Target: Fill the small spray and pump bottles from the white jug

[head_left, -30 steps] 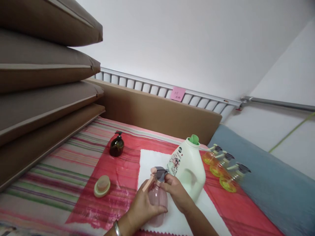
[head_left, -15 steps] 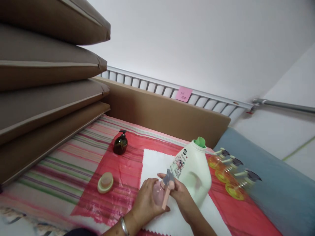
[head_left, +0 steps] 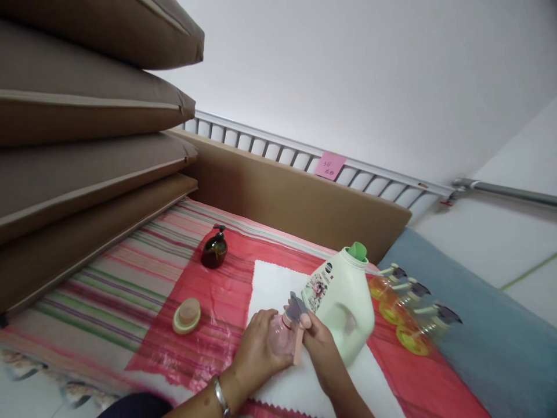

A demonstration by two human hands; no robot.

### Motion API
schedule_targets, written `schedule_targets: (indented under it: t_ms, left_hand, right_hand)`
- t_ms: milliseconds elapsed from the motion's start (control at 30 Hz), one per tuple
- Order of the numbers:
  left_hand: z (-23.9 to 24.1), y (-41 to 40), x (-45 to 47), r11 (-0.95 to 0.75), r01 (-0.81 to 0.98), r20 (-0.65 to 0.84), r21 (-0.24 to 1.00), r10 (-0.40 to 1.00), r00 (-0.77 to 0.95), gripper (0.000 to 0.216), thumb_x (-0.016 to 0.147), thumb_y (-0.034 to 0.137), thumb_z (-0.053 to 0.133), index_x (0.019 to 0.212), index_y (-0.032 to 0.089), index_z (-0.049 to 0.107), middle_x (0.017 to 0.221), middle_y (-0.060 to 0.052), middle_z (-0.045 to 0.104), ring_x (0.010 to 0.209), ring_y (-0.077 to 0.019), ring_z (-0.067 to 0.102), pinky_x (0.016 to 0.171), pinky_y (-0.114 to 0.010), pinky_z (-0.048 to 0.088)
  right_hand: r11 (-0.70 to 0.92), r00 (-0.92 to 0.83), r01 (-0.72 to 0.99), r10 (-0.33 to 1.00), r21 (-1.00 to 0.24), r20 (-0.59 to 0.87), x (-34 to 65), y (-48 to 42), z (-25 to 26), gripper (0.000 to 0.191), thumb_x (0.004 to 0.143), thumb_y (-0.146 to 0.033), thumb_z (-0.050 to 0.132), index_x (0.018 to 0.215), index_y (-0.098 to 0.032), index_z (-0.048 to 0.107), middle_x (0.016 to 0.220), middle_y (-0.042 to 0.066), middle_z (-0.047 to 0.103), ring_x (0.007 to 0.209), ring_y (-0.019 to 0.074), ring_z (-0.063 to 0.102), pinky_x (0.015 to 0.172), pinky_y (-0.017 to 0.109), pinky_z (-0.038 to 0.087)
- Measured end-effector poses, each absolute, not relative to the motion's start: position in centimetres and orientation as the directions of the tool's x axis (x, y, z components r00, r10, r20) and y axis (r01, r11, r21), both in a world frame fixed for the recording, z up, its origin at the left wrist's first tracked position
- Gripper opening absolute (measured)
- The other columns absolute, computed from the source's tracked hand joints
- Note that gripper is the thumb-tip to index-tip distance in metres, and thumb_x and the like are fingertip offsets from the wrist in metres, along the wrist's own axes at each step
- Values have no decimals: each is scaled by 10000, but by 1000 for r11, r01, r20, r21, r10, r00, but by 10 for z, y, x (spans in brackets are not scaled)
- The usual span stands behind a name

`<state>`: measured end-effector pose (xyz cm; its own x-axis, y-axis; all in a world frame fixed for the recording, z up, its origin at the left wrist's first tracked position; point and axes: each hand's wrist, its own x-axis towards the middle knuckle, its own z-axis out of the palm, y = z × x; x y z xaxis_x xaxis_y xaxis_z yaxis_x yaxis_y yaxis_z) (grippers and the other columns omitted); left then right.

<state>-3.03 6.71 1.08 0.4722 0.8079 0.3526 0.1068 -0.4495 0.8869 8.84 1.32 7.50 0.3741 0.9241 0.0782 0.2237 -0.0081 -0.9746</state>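
My left hand [head_left: 257, 348], with a silver bangle at the wrist, is wrapped round the clear pink body of a small pump bottle [head_left: 281, 337]. On top of the bottle sits a grey and pink pump head [head_left: 296, 309], and the fingers of my right hand [head_left: 321, 347] are closed on it. Some fingertips are hidden behind the bottle. Just beyond my right hand stands a large pale green jug [head_left: 354, 290] with a green spout at its mouth. Both the jug and my hands are over a white sheet [head_left: 272, 284].
Several yellow-based pump bottles [head_left: 411, 342] stand in a row on the right. A dark pump bottle [head_left: 214, 251] and a round lid [head_left: 187, 317] are on the red sheet [head_left: 235, 261] at left. Stacked brown cushions [head_left: 96, 168] tower at far left; a brown board [head_left: 282, 194] lines the back.
The bottle has turned slightly, its pump head leaning more to the left, and my right fingers have shifted on the pump head. The camera view has shifted a little.
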Motion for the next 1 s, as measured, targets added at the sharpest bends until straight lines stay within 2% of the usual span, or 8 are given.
schedule_targets:
  t_ms: [167, 300, 367, 533, 600, 733, 867, 1000]
  left_hand:
    - [10, 67, -31, -482, 101, 377, 870, 784, 493, 688, 515, 249, 793, 1117, 171, 470, 1051, -86, 568, 973, -250, 539, 864, -387, 451]
    - [4, 68, -31, -493, 90, 388, 865, 773, 502, 723, 503, 295, 809, 1129, 185, 465, 1092, -90, 559, 1003, -256, 529, 879, -401, 446]
    - [2, 68, -30, -491, 83, 389, 867, 773, 502, 729, 493, 291, 814, 1129, 202, 469, 1101, -83, 560, 1014, -257, 530, 884, -402, 446]
    - [0, 67, -28, -484, 104, 383, 869, 791, 477, 720, 507, 270, 805, 1137, 198, 464, 1079, -77, 562, 999, -252, 536, 882, -409, 449]
    - [-1, 67, -28, -481, 108, 377, 870, 790, 483, 737, 491, 250, 814, 1136, 188, 463, 1084, -80, 558, 1005, -253, 531, 891, -414, 445]
    - [-2, 67, -29, -474, 104, 369, 875, 790, 490, 760, 477, 240, 822, 1143, 185, 460, 1104, -86, 555, 1029, -257, 524, 909, -415, 439]
    - [0, 67, -30, -444, 92, 347, 891, 798, 493, 763, 478, 241, 820, 1146, 183, 456, 1108, -89, 557, 1042, -256, 527, 926, -410, 435]
    - [2, 69, -29, -461, 131, 351, 878, 805, 478, 766, 477, 246, 821, 1149, 176, 459, 1104, -93, 560, 1040, -263, 527, 928, -428, 429]
  right_hand:
    - [-14, 468, 373, 866, -928, 175, 90, 16, 61, 247, 647, -296, 731, 832, -201, 599, 708, -16, 605, 688, 185, 566, 656, 303, 474]
    - [1, 314, 242, 946, -970, 80, 93, 13, 71, 315, 670, -323, 728, 943, -200, 631, 872, 42, 659, 834, 220, 596, 783, 353, 483]
    - [-8, 304, 201, 951, -980, 55, 93, 12, 72, 343, 686, -354, 714, 982, -197, 638, 891, 59, 666, 880, 238, 595, 840, 389, 470]
    - [5, 491, 294, 857, -956, 156, 90, 14, 59, 318, 654, -369, 731, 910, -209, 631, 706, 2, 630, 739, 220, 586, 782, 395, 491]
    - [1, 501, 309, 850, -951, 164, 90, 14, 60, 264, 648, -366, 734, 836, -213, 630, 652, -13, 608, 696, 211, 575, 746, 380, 502]
    - [8, 384, 229, 918, -973, 98, 90, 12, 73, 267, 653, -359, 734, 861, -220, 643, 777, 20, 666, 767, 229, 594, 752, 375, 508]
    - [3, 309, 124, 950, -992, 41, 94, 11, 72, 320, 725, -450, 653, 935, -209, 657, 931, 66, 691, 881, 257, 608, 817, 396, 489]
    - [56, 370, 94, 925, -994, 87, 106, 6, 55, 414, 770, -516, 570, 1037, -205, 634, 1055, 85, 673, 1007, 264, 583, 914, 399, 438]
